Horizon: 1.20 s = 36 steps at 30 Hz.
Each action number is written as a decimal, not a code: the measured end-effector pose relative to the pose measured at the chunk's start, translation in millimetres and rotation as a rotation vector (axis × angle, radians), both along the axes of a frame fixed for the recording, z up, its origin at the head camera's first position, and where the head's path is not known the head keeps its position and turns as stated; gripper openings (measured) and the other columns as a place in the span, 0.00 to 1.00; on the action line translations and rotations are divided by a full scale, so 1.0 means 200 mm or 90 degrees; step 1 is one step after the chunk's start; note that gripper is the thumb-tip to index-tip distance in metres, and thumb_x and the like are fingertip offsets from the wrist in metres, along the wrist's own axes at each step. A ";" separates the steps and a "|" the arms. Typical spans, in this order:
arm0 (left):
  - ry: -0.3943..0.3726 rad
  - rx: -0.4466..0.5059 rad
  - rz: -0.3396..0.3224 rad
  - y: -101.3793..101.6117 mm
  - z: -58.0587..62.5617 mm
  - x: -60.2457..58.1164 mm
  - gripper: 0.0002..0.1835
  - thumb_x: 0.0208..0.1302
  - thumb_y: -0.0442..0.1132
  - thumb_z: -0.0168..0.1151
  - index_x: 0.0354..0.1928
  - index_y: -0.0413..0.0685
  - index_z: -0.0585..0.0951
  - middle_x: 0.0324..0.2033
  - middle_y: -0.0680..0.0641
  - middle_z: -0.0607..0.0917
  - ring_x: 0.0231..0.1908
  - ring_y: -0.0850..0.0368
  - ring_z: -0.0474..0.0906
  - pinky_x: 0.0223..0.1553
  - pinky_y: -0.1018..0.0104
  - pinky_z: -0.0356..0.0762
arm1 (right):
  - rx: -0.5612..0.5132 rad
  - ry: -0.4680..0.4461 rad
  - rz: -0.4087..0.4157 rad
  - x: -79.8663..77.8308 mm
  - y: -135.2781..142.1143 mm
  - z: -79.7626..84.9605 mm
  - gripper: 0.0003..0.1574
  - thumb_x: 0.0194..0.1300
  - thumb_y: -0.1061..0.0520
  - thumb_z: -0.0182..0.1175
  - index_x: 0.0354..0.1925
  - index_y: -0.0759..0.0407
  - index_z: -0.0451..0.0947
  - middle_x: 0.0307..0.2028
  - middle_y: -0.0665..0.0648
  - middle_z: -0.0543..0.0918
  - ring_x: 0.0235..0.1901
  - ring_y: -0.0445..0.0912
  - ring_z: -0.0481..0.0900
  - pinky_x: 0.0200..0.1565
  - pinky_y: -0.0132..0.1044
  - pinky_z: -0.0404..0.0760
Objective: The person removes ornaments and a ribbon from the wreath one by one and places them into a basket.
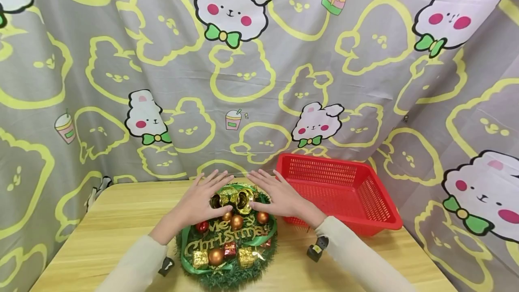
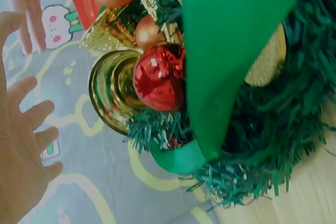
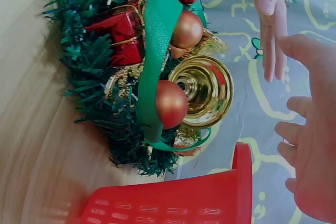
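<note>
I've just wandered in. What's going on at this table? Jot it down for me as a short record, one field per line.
Left hand: fingers spread over the far left of the wreath, holding nothing
Right hand: fingers spread over its far right, holding nothing
Wreath: green tinsel, lying on the table
Bells: gold, at the wreath's far side
Lettering: gold, "Merry Christmas", partly covered
Basket: red, right of the wreath
Table: light wood
Curtain: gray, rabbit print, behind the table

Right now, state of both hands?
Left hand: open, holding nothing, above the wreath.
Right hand: open, holding nothing, also above the wreath.
</note>
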<state>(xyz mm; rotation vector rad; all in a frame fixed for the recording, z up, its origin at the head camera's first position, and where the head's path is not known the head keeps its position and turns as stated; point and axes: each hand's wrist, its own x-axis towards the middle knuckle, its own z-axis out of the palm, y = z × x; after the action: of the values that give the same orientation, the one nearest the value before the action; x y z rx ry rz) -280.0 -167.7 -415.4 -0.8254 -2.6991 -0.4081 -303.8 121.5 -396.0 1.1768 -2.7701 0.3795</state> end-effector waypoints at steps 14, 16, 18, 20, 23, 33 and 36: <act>-0.029 0.107 0.034 -0.18 -0.07 -0.04 0.46 0.61 0.63 0.69 0.78 0.64 0.63 0.75 0.45 0.68 0.76 0.37 0.60 0.74 0.29 0.48 | 0.016 0.036 0.090 0.07 -0.03 0.01 0.47 0.71 0.31 0.55 0.79 0.45 0.58 0.78 0.50 0.62 0.79 0.51 0.55 0.77 0.60 0.54; -0.034 0.120 0.048 -0.21 -0.10 -0.05 0.45 0.61 0.64 0.68 0.78 0.64 0.64 0.74 0.43 0.69 0.75 0.36 0.61 0.73 0.27 0.50 | 0.018 0.034 0.102 0.07 -0.04 0.01 0.46 0.71 0.32 0.57 0.79 0.44 0.57 0.78 0.50 0.63 0.79 0.50 0.56 0.77 0.60 0.54; -0.039 0.131 0.064 -0.25 -0.13 -0.05 0.44 0.61 0.64 0.69 0.77 0.65 0.65 0.74 0.42 0.69 0.75 0.35 0.61 0.70 0.24 0.53 | 0.018 0.036 0.119 0.08 -0.05 0.01 0.45 0.71 0.34 0.58 0.79 0.44 0.58 0.77 0.49 0.64 0.79 0.49 0.56 0.77 0.59 0.55; -0.044 0.144 0.076 -0.28 -0.16 -0.05 0.43 0.60 0.62 0.70 0.77 0.65 0.66 0.74 0.41 0.70 0.74 0.33 0.61 0.68 0.22 0.54 | 0.018 0.044 0.134 0.08 -0.06 0.00 0.44 0.71 0.36 0.59 0.79 0.44 0.59 0.76 0.49 0.66 0.78 0.50 0.58 0.77 0.58 0.56; -0.041 0.155 0.087 -0.33 -0.21 -0.06 0.43 0.59 0.60 0.72 0.76 0.64 0.67 0.73 0.40 0.71 0.73 0.32 0.62 0.65 0.20 0.56 | 0.018 0.063 0.152 0.08 -0.07 -0.01 0.43 0.72 0.37 0.59 0.78 0.46 0.61 0.75 0.50 0.67 0.77 0.52 0.60 0.77 0.58 0.57; -0.160 0.249 0.031 -0.47 -0.28 -0.11 0.41 0.57 0.53 0.76 0.71 0.53 0.73 0.71 0.35 0.71 0.71 0.26 0.61 0.61 0.17 0.57 | 0.010 0.055 0.166 0.09 -0.14 -0.03 0.40 0.72 0.40 0.60 0.75 0.52 0.65 0.74 0.52 0.69 0.77 0.51 0.62 0.77 0.58 0.57; -0.199 0.287 -0.007 -0.49 -0.30 -0.12 0.41 0.55 0.49 0.78 0.71 0.50 0.73 0.71 0.35 0.71 0.70 0.26 0.62 0.62 0.17 0.56 | 0.020 0.048 0.163 0.08 -0.16 -0.05 0.39 0.73 0.40 0.60 0.75 0.51 0.65 0.74 0.52 0.70 0.77 0.50 0.61 0.77 0.58 0.55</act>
<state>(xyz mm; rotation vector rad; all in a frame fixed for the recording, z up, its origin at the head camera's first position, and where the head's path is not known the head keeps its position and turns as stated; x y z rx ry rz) -304.2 -265.4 -475.4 -0.6869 -2.7002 -1.1825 -287.0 90.3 -405.5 1.5263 -2.5762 0.3073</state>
